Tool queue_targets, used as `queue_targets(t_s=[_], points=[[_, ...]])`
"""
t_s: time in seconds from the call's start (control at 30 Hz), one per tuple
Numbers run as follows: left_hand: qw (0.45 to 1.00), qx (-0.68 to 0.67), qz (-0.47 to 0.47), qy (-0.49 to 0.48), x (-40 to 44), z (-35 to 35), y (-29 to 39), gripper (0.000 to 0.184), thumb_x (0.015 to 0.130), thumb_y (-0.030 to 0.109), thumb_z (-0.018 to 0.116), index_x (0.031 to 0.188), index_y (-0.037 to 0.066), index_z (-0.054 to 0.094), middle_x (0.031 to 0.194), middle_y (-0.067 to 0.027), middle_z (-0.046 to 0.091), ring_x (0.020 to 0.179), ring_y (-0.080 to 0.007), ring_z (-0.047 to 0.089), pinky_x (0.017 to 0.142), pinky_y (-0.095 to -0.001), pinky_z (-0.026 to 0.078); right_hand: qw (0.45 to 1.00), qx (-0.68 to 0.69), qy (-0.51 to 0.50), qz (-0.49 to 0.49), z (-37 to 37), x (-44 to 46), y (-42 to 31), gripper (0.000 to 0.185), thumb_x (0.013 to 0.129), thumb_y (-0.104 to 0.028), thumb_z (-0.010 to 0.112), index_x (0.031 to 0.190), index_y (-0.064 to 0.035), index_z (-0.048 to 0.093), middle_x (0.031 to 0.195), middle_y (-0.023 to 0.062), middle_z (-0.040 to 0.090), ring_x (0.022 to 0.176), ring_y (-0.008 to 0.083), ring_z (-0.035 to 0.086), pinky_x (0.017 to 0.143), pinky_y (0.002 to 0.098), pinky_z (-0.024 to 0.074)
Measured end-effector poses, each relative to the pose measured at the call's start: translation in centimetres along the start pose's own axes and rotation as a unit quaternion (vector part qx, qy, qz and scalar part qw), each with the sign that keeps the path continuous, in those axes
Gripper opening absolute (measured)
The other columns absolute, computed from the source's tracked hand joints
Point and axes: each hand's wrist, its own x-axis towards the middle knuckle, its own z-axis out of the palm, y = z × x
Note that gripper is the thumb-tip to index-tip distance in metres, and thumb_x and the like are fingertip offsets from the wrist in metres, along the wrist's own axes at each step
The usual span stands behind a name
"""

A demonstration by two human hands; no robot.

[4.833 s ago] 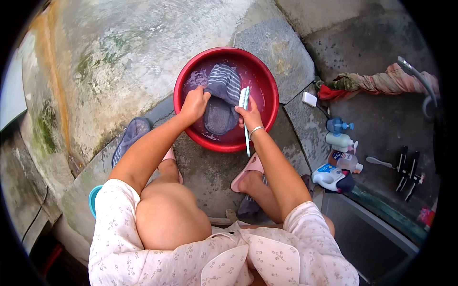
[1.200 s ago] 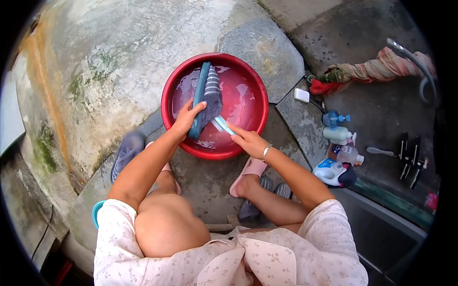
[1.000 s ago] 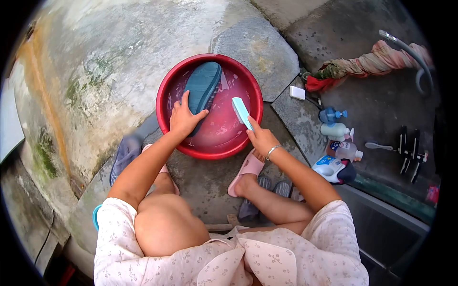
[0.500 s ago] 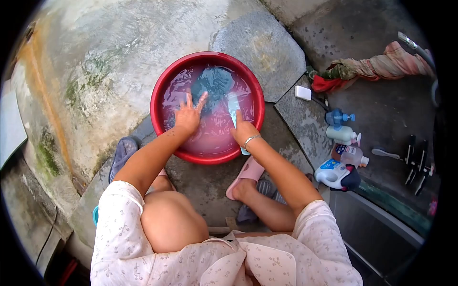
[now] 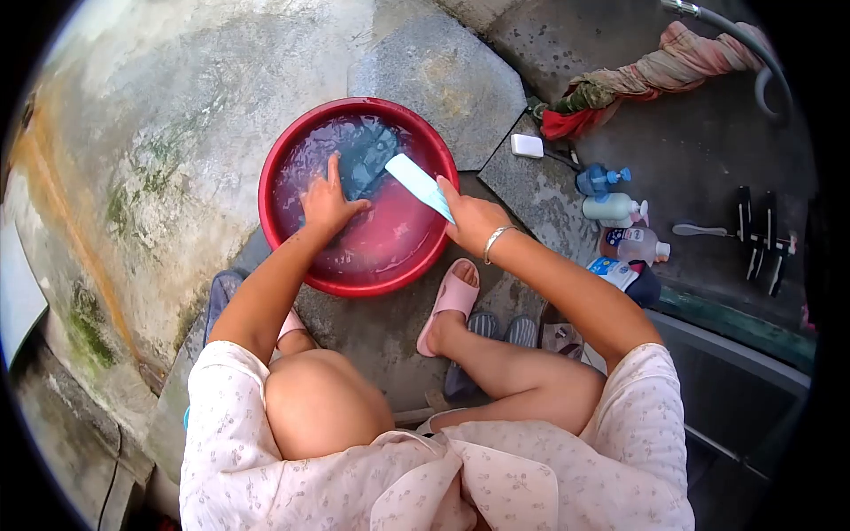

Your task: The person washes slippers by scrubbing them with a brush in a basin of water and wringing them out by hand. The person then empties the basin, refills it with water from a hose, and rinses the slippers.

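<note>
Damp concrete floor | slipper under cloudy water in red basin | left hand beside it, fingers spread, gripping nothing | right hand, fingers wrapped round blue brush

Beneath you, the damp grey concrete floor bore a round red plastic basin, your pink open-toed slippers and grey striped slippers

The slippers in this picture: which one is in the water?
The teal slipper, in the red basin near the left hand; it shows blurred under water. The pink pair is worn on the feet, and the grey ones are on the ground.
</note>
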Motion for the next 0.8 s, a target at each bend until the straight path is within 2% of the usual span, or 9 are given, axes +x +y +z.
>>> queue_targets(t_s=[0.03, 0.07, 0.2, 0.33, 0.37, 0.4, 0.5, 0.6, 0.8], points=[[0.998, 0.050, 0.017, 0.022, 0.1, 0.3, -0.1, 0.115, 0.060, 0.040, 0.083, 0.149, 0.014, 0.015, 0.131, -0.0275, 0.041, 0.112, -0.0424, 0.052, 0.087, -0.0560, 0.044, 0.997, 0.001, 0.074, -0.034, 0.7, -1.2, 0.9, 0.065, 0.080, -0.016, 0.059, 0.138, -0.0018, 0.033, 0.098, 0.0220, 0.064, 0.085, 0.0360, 0.065, 0.073, 0.0460, 0.0522], [0.998, 0.053, 0.017, 0.020, -0.1, 0.5, -0.1, 0.115, 0.060, 0.040, 0.083, 0.149, 0.014, 0.015, 0.131, -0.0275, 0.041, 0.112, -0.0424, 0.052, 0.087, -0.0560, 0.044, 0.991, 0.007, 0.126, -0.052, 1.2, -2.1, 1.6, 0.061, 0.080, -0.019, 0.059, 0.134, -0.0034, 0.036, 0.095, 0.0210, 0.064, 0.083, 0.0363, 0.064, 0.071, 0.0461, 0.0519], [0.997, 0.068, -0.011, -0.023, -0.4, -0.5, 0.9, 0.120, 0.056, 0.036, 0.084, 0.149, 0.012, 0.013, 0.120, -0.0251, 0.048, 0.113, -0.0400, 0.051, 0.089, -0.0560, 0.044, 0.986, 0.061, 0.155, -0.032, 1.5, -5.5, 1.8, 0.052, 0.080, -0.020, 0.059, 0.127, -0.0060, 0.041, 0.103, 0.0194, 0.063, 0.085, 0.0390, 0.063, 0.073, 0.0480, 0.0502], [0.999, 0.009, 0.026, -0.038, -1.3, -0.9, -0.5, 0.120, 0.055, 0.032, 0.082, 0.149, 0.010, 0.010, 0.123, -0.0271, 0.046, 0.114, -0.0420, 0.049, 0.096, -0.0491, 0.043, 0.968, 0.154, 0.195, 0.035, 4.4, -6.8, 3.2, 0.046, 0.081, -0.021, 0.052, 0.124, -0.0071, 0.044, 0.111, 0.0189, 0.061, 0.088, 0.0410, 0.061, 0.076, 0.0493, 0.0484], [0.997, -0.042, 0.058, 0.006, -1.7, -0.9, -1.0, 0.118, 0.056, 0.031, 0.081, 0.148, 0.008, 0.011, 0.125, -0.0277, 0.045, 0.116, -0.0420, 0.048, 0.098, -0.0473, 0.042, 0.954, 0.188, 0.227, 0.058, 6.0, -6.8, 3.9, 0.043, 0.082, -0.020, 0.047, 0.123, -0.0078, 0.047, 0.112, 0.0193, 0.061, 0.090, 0.0413, 0.061, 0.077, 0.0489, 0.0483], [0.990, -0.092, 0.091, 0.050, -2.0, -1.2, -1.5, 0.117, 0.056, 0.030, 0.080, 0.148, 0.007, 0.011, 0.127, -0.0282, 0.044, 0.117, -0.0421, 0.047, 0.100, -0.0455, 0.040, 0.951, 0.201, 0.229, 0.059, 7.3, -6.5, 4.8, 0.043, 0.082, -0.020, 0.047, 0.123, -0.0078, 0.047, 0.112, 0.0193, 0.061, 0.090, 0.0413, 0.061, 0.077, 0.0489, 0.0483], [0.985, -0.112, 0.113, 0.064, -3.3, -4.1, -0.8, 0.113, 0.058, 0.028, 0.078, 0.147, 0.004, 0.012, 0.134, -0.0277, 0.039, 0.123, -0.0399, 0.042, 0.104, -0.0445, 0.037, 0.903, 0.302, 0.294, 0.083, 11.6, -5.6, 7.5, 0.040, 0.084, -0.019, 0.046, 0.123, -0.0082, 0.050, 0.117, 0.0185, 0.059, 0.100, 0.0397, 0.058, 0.083, 0.0474, 0.0473], [0.982, -0.134, 0.115, 0.064, -4.3, -7.0, 0.3, 0.110, 0.059, 0.027, 0.077, 0.146, 0.006, 0.014, 0.139, -0.0266, 0.034, 0.128, -0.0393, 0.038, 0.106, -0.0431, 0.034, 0.890, 0.294, 0.330, 0.114, 15.5, -4.0, 9.7, 0.040, 0.085, -0.020, 0.047, 0.123, -0.0081, 0.051, 0.121, 0.0176, 0.057, 0.103, 0.0391, 0.057, 0.084, 0.0465, 0.0469], [0.984, -0.094, 0.144, 0.038, -4.3, -9.7, 0.3, 0.107, 0.061, 0.027, 0.078, 0.146, 0.008, 0.016, 0.139, -0.0239, 0.034, 0.131, -0.0348, 0.035, 0.108, -0.0400, 0.031, 0.884, 0.288, 0.345, 0.129, 20.0, -1.4, 12.6, 0.021, 0.083, -0.020, 0.057, 0.099, -0.0093, 0.064, 0.097, 0.0141, 0.057, 0.087, 0.0357, 0.059, 0.078, 0.0450, 0.0474]])
